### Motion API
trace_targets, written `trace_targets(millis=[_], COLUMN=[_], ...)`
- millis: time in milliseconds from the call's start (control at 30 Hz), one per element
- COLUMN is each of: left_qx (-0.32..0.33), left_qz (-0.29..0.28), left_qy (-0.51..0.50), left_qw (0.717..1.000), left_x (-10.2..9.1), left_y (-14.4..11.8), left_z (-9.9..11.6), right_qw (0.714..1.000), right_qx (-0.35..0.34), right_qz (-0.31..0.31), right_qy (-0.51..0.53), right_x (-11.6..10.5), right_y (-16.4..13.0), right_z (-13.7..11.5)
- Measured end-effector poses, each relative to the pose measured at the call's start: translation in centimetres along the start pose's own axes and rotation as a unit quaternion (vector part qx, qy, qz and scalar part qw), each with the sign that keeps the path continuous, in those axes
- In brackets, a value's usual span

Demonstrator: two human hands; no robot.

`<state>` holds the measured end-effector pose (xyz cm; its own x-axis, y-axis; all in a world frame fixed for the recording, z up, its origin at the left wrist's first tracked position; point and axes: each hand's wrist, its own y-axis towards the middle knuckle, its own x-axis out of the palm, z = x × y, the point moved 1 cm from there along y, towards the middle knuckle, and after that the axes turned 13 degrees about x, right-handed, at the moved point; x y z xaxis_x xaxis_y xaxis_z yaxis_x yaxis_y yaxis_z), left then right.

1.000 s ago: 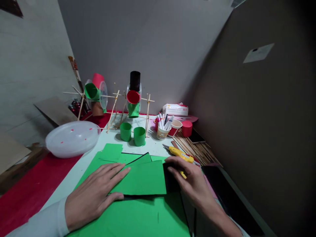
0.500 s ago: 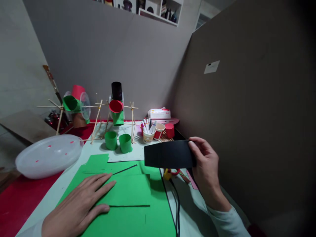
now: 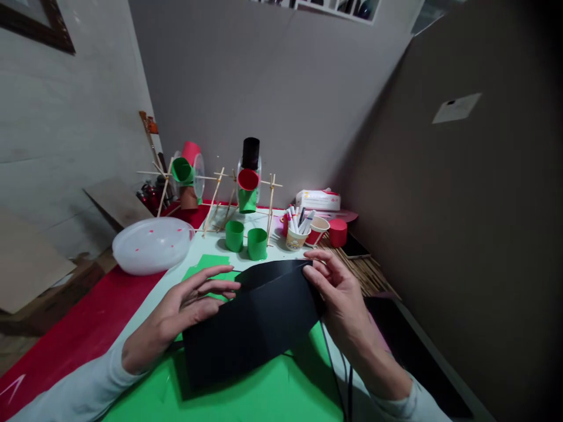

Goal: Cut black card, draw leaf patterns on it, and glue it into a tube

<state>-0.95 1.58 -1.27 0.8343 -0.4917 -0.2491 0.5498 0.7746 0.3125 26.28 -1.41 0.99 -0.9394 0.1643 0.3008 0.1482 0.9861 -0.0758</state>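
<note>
1. The right hand (image 3: 347,305) has its grip closed on the black paper sheet (image 3: 250,325): fingers pinch the sheet's far right corner, thumb on the near side, fingertips curled over the top edge.
2. The left hand (image 3: 185,308) has a loose, half-open grip; its fingers are spread, and the fingertips (image 3: 229,285) touch the sheet's left upper edge. Whether the thumb presses the sheet from behind cannot be told.
3. The black paper sheet is held between the two hands above the near middle of the bench (image 3: 132,305), tilted, with its top edge folded or curled over towards the far side.
4. Under the sheet lies green paper (image 3: 264,398) that covers the near edge of the bench; a smaller green piece (image 3: 206,264) shows just beyond the left fingertips.
5. Two green paper cylinders (image 3: 246,240) stand upright side by side towards the far middle of the bench.
6. Behind them stands a frame of wooden sticks (image 3: 220,199) that carries red, green and black paper cups.
7. A clear plastic lid (image 3: 152,243) lies at the left edge of the bench.
8. A cup of markers (image 3: 295,234) and a red cylinder (image 3: 338,231) stand near the far right corner, with a bundle of thin sticks (image 3: 365,269) along the right edge.
</note>
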Motion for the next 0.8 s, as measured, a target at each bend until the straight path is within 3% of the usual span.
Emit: trace_targets(millis=[100, 233, 400, 467, 533, 667, 800], left_qx=[-0.039, -0.091, 0.01, 0.048, 0.068, 0.061, 0.012], left_qz=[0.011, -0.029, -0.029, -0.075, -0.119, -0.146, -0.117], left_qy=[-0.001, 0.037, 0.223, 0.227, 0.224, 0.296, 0.338], left_qw=[0.999, 0.995, 0.974, 0.97, 0.965, 0.942, 0.934], left_x=[0.1, -0.2, -0.5, -0.2, 0.1, 0.0, -0.9], left_y=[0.1, 0.1, -1.3, -1.8, -2.0, -1.8, -1.7], left_z=[0.1, -0.5, 1.6, 2.9, 3.6, 1.9, -1.1], right_qw=[1.0, 1.0, 1.0, 1.0, 0.995, 0.936, 0.884], right_qx=[0.006, 0.004, 0.017, 0.01, -0.005, -0.061, -0.078], right_qz=[-0.003, 0.018, 0.009, 0.014, 0.033, 0.045, 0.005], right_qy=[-0.005, -0.006, -0.002, -0.016, -0.093, -0.343, -0.46], right_x=[-0.2, -0.9, -1.4, -1.7, -2.2, -2.6, -2.4], right_y=[0.4, 0.7, 0.0, -0.2, -0.1, 0.7, 0.9], right_z=[0.9, 1.2, 0.5, 0.4, 0.8, 2.4, 3.5])
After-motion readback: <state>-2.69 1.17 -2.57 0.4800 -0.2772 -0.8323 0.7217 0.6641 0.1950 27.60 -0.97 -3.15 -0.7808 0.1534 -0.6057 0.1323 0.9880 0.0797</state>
